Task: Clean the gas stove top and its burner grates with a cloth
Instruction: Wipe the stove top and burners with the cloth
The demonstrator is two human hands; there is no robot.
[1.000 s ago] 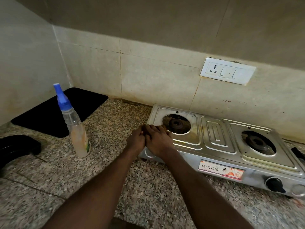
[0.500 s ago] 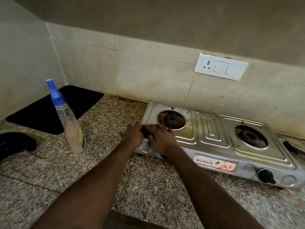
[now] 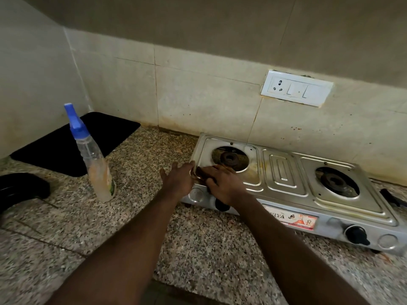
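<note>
A two-burner steel gas stove (image 3: 284,172) sits on the granite counter against the tiled wall. No grates rest on it, so the left burner (image 3: 230,159) and right burner (image 3: 334,181) lie bare, with yellowish stains beside the left one. My right hand (image 3: 224,183) presses a small dark brown cloth (image 3: 199,172) onto the stove's front left corner; most of the cloth is hidden under the fingers. My left hand (image 3: 179,180) is open with fingers spread, at the stove's left edge.
A spray bottle (image 3: 97,164) with a blue nozzle stands left of the hands. Behind it lies a black mat (image 3: 72,142), and a black object (image 3: 19,188) sits at the far left. A black knob (image 3: 355,235) projects from the stove front. A switch socket (image 3: 296,88) is on the wall.
My left hand has come away from the right hand and spread its fingers at the stove's left edge. The right hand stays on the front left corner.
</note>
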